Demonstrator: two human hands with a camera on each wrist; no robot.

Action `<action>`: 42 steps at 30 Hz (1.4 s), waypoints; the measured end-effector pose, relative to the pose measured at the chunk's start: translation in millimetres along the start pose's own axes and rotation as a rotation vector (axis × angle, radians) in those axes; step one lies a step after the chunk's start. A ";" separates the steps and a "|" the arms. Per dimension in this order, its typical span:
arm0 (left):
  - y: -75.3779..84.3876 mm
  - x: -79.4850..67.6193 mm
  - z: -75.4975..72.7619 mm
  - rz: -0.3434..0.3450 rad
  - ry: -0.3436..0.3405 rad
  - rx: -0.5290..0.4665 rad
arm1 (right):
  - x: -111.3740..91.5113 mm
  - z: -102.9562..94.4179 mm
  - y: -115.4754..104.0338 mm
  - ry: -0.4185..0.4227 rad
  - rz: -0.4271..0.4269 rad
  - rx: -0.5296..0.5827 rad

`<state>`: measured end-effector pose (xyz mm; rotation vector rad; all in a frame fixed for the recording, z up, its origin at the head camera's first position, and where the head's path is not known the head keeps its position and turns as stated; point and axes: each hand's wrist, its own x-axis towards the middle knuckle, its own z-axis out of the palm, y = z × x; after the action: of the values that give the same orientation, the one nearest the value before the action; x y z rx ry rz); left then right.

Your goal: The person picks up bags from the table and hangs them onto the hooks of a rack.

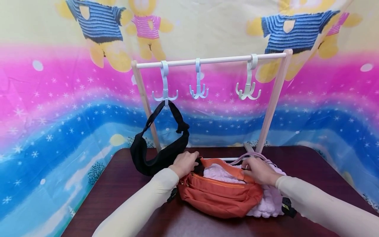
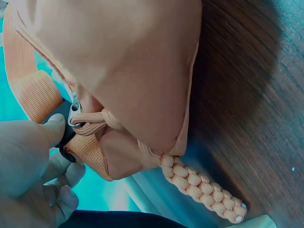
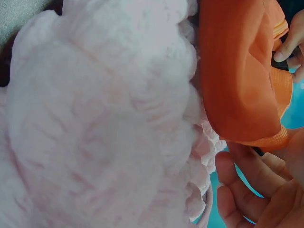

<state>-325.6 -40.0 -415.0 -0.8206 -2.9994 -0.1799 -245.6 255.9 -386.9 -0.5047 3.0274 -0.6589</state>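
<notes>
One crescent-shaped, orange-red fabric waist bag [image 1: 219, 200] lay on the dark reddish-brown table [image 1: 118, 197], between the fingers of the left hand [image 1: 184, 163] and those of the right hand [image 1: 260, 170]. Its long axis ran from below the left fingers across to below the right fingers, dipping slightly towards the right end. The rounded belly pointed towards the person; the zipped edge lay on the side nearer the fingers.

The left thumb and fingers were drawn narrow, pinching a black plastic buckle [image 2: 58, 108] on the orange webbing strap [image 1: 228, 168]. Below these fingers hung a braided orange cord [image 2: 204, 190]. The right thumb and fingers gripped the strap at the other end; their exact hold was partly hidden. The strap crossed from hand to hand behind the bag.

Beneath the right fingers, and partly under the waist bag, was a pale-pink puffy fabric bag [image 1: 267, 200]. Beyond the left fingers, a black fabric sling bag [image 1: 160, 161] hung from a pale plastic hook [image 1: 165, 93]. Above both sets of fingers stood a wood-framed rack with a white bar [image 1: 225, 60].
</notes>
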 end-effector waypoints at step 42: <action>5.4 -31.3 -15.3 0.028 0.003 0.056 | -4.6 -4.9 -4.9 0.113 -0.049 -0.107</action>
<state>-296.0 -52.9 -401.0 -0.8565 -2.9737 -0.0961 -240.1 255.1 -380.7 -0.5650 3.1797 -0.5476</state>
